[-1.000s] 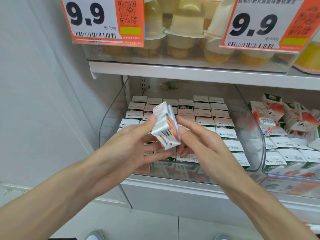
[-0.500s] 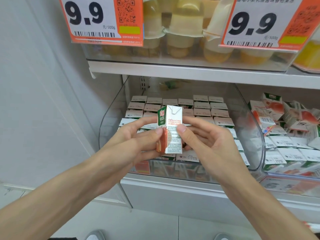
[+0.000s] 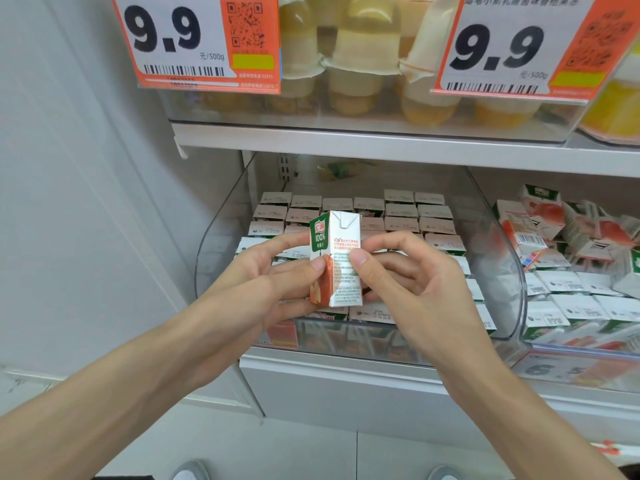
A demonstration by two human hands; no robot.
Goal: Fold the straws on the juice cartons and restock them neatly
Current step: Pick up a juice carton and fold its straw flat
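Far left: pale wall. Upper left: price tag (image 3: pixel 194 43), orange and white, reading 9.9, hung at the front of the upper shelf (image 3: pixel 346 140). Left hand (image 3: pixel 263 275): grip closed on the juice carton (image 3: pixel 337 258), thumb pressed on the green-and-orange front face, fingers curled behind it. Carton is held upright in mid-air between both hands, in line with the clear bin (image 3: pixel 221 244) on the lower shelf; whether it hangs over the bin or short of its front wall cannot be told. White printed side panel faces the camera, folded top flap visible. Straw not discernible from this side. Right hand (image 3: pixel 415 285): grip closed on the same carton, thumb on the printed panel, index finger hooked round the far upper edge. Behind the hands: stocked cartons (image 3: pixel 401 216) stand in even rows inside the bin, tops up. Above: jelly cups (image 3: pixel 360 64), pale and yellow, crowd the upper shelf. Upper right: second price tag (image 3: pixel 512 46), also 9.9. Lower right: neighbouring bin's cartons (image 3: pixel 561 237), front ones in rows, rear ones tilted in a jumble. Bottom edge: two shoe tips on the floor.
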